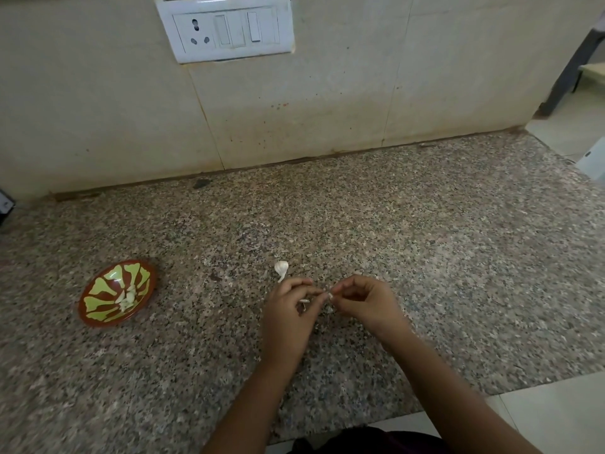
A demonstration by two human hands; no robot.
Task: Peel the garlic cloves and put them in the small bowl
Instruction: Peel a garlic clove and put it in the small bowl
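speckled granite counter (425, 240), white switchboard (224, 29) on tiled wall (98, 93)

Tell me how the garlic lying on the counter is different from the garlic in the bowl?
The counter garlic is one piece on the granite counter, with papery skin trailing off it. The bowl garlic is several pieces heaped in the small bowl and looks peeled. Both are whitish.

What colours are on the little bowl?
In the head view, the small round bowl is reddish-brown with light green petal-like shapes.
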